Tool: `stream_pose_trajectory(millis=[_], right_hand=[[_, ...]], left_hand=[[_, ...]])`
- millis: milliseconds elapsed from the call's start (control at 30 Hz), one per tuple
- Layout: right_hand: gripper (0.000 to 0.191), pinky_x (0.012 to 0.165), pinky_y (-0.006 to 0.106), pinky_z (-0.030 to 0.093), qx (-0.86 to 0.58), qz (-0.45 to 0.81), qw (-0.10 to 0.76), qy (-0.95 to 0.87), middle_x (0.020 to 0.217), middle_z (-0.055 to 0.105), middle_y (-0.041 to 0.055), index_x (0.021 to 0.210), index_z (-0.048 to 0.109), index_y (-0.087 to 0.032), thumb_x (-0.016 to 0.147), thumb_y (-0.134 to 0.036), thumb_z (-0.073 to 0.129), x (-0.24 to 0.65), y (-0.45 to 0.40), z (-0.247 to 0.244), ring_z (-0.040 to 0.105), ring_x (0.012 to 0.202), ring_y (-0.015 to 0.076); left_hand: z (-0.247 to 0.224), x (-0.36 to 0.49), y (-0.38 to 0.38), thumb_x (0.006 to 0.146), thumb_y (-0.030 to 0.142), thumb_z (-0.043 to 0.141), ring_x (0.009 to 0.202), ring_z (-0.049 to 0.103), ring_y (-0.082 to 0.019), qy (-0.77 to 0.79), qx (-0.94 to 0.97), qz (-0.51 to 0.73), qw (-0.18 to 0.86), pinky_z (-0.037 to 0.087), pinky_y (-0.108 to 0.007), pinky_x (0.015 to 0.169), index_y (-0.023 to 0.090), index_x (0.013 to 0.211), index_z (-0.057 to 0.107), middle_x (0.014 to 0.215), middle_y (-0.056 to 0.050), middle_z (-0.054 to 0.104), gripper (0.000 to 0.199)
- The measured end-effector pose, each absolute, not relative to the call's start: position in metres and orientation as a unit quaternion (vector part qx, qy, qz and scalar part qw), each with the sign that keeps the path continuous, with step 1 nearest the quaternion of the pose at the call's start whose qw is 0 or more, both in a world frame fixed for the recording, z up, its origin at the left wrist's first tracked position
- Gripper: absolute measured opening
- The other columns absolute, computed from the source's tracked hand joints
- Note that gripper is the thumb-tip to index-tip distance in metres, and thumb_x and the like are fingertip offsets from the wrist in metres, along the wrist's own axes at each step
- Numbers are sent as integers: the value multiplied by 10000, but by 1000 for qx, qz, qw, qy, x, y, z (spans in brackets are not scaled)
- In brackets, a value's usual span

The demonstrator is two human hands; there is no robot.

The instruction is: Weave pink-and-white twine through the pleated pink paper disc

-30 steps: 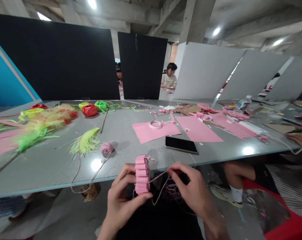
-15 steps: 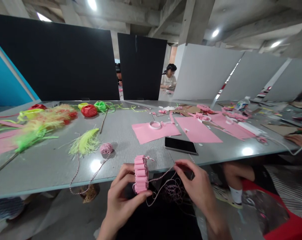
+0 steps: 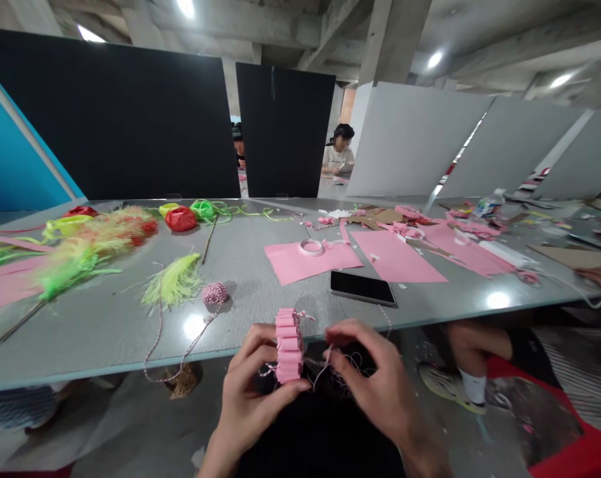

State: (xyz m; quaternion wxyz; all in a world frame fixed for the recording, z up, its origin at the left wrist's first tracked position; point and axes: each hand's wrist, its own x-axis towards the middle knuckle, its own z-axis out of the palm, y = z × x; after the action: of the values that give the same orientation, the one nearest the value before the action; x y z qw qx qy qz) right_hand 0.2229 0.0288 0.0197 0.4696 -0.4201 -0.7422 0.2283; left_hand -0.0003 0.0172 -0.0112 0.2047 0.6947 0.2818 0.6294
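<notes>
Black smartphone (image 3: 362, 288) beside pink paper (image 3: 293, 265), maybe cardstock

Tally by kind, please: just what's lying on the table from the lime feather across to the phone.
Lime-yellow feather: 1
Pink-and-white twine ball: 1
Pink paper sheet: 1
Roll of tape: 1
Smartphone: 1
Total: 5
</notes>
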Motion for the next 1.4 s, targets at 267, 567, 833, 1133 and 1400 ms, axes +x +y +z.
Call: stream_pose_trajectory(millis=[267,567,833,1133,1400], right_hand=[[191,799,353,596,-531,180,459,-689,912,805,50,930,760,-236,1016,-353,635,245,48,7,761,838,241],[176,961,337,595,-367,283,420,-780,1135,788,52,1122,729,-260,1012,-198,607,209,18,24,750,1065,220],[209,847,409,579,-560,165,464,-666,921,800,67,915,742,-228,989,-396,642,254,53,9,748,869,276],[61,910,302,560,-369,304,429,-767,1046,787,17,1029,743,-264,1004,-242,692,217,23,23,745,998,199],[112,840,271,525,-349,321,424,-771,944,745,-5,947,669,-251,1039,-203,626,208,12,25,716,887,165]], left_hand=[[-14,-5,17,860,227,915,1046,636,-223,288,685,639,200,516,-336,885,208,976,717,1092,-53,675,231],[-11,5,18,870,264,912,1025,641,-236,266,682,637,242,520,-350,873,214,1000,741,1084,-64,682,220],[-14,-4,17,856,230,921,1048,632,-225,289,676,640,223,502,-336,893,219,983,719,1104,-52,672,239],[-13,7,16,877,279,906,1011,640,-235,274,691,625,240,512,-361,886,217,980,726,1083,-62,673,217],[-19,0,20,866,208,899,1000,644,-230,317,648,648,245,511,-337,868,225,987,730,1072,-58,671,208]])
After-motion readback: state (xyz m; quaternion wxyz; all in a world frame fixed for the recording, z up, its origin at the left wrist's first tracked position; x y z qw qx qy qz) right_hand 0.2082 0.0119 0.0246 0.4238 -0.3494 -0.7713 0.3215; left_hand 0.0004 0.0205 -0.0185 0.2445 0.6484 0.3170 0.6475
